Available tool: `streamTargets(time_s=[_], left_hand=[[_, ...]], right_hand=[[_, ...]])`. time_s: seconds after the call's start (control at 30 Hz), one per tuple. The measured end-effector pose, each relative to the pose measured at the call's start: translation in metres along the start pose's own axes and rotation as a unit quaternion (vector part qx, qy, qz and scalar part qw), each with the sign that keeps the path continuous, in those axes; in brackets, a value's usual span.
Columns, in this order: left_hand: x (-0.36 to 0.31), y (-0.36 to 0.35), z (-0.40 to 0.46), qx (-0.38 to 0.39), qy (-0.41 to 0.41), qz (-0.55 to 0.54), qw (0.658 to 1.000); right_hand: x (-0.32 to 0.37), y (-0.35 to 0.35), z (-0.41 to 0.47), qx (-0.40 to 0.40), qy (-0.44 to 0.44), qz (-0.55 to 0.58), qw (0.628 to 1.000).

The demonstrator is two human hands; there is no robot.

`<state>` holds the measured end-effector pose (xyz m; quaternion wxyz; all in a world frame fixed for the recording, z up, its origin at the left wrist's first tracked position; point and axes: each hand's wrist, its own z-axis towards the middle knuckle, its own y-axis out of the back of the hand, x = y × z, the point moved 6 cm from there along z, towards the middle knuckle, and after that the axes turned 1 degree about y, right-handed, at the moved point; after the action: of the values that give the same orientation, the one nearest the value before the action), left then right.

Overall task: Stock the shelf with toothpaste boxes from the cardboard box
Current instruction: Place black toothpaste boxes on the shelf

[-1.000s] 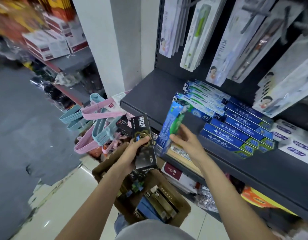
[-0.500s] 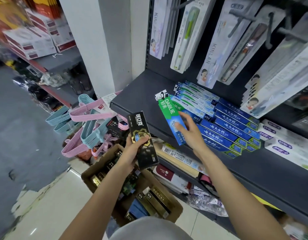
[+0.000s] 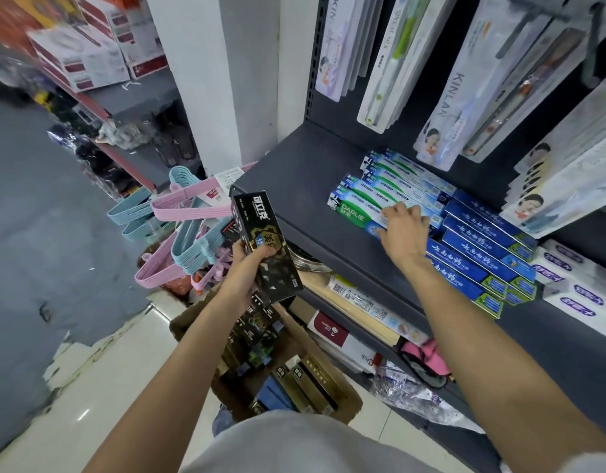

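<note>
Head cam: right hand (image 3: 402, 233) at centre right, palm down on the green box (image 3: 357, 216), fingers (image 3: 409, 213) fairly straight and spread, pressing it flat onto the shelf (image 3: 294, 186). Green box lies at the front of a row of like boxes (image 3: 397, 180), touching the nearest one. Blue boxes (image 3: 479, 254) sit just right of that row; white boxes (image 3: 574, 285) further right. Left hand (image 3: 248, 268) at centre, fingers clamped round a black box (image 3: 265, 247), held tilted in the air in front of the shelf edge. Cardboard box (image 3: 342, 401) at lower centre on the floor, open, with more black and gold boxes inside. Hangers (image 3: 178, 213) in pink and blue at centre left. Toothbrush packs (image 3: 465, 80) hang at upper right.
</note>
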<state>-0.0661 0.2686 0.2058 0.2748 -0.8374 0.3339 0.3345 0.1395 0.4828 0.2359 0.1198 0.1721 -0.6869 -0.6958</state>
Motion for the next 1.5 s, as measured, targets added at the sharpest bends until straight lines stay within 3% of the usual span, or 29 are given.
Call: streamTargets(time_s=[0.13,0.23,0.3,0.37,0.43,0.7,0.9,0.97,1.03,1.1,1.23,1.3,1.37,1.5], left_hand=[[-0.005,-0.01,0.001,0.016,-0.008,0.002,1.0],[-0.007,-0.017,0.001,0.03,-0.02,0.018,0.999],[-0.008,-0.018,0.002,0.038,-0.02,0.02,0.999],[-0.009,-0.02,0.002,0.048,-0.013,0.0,0.999],[-0.011,-0.021,0.002,0.058,-0.021,-0.025,0.998],[-0.024,-0.015,-0.002,0.093,-0.061,-0.125,0.986],[-0.023,-0.013,0.007,0.079,-0.08,-0.201,0.973],[-0.028,-0.008,0.015,0.057,-0.094,-0.137,0.984],[-0.037,0.001,0.028,0.021,-0.113,0.01,0.993],[-0.045,0.014,0.041,-0.016,-0.132,0.135,0.982],[-0.06,0.03,0.068,-0.033,-0.158,0.161,0.974],[-0.07,0.037,0.081,-0.073,-0.191,0.219,0.954],[-0.084,0.045,0.095,-0.113,-0.258,0.308,0.909],[-0.105,0.054,0.14,-0.105,-0.362,0.54,0.752]], right_hand=[[-0.014,0.001,-0.009,-0.003,-0.02,-0.032,0.999],[0.011,0.02,-0.019,-0.055,0.054,0.086,0.993],[0.042,0.037,-0.029,-0.036,0.095,0.265,0.959],[0.08,0.048,-0.042,0.077,0.102,0.434,0.892],[0.113,0.048,-0.057,0.158,0.109,0.494,0.848],[0.156,0.049,-0.068,0.123,0.148,0.451,0.871],[0.17,0.038,-0.062,0.169,0.102,0.455,0.869],[0.172,0.036,-0.053,0.194,0.092,0.494,0.843],[0.17,0.035,-0.038,0.205,0.076,0.533,0.817],[0.171,0.035,-0.022,0.19,0.097,0.517,0.829],[0.183,0.032,0.003,0.147,0.147,0.45,0.869],[0.186,0.032,0.018,0.085,0.165,0.375,0.908],[0.189,0.031,0.038,0.025,0.172,0.289,0.941],[0.191,0.016,0.105,-0.065,0.195,0.157,0.966]])
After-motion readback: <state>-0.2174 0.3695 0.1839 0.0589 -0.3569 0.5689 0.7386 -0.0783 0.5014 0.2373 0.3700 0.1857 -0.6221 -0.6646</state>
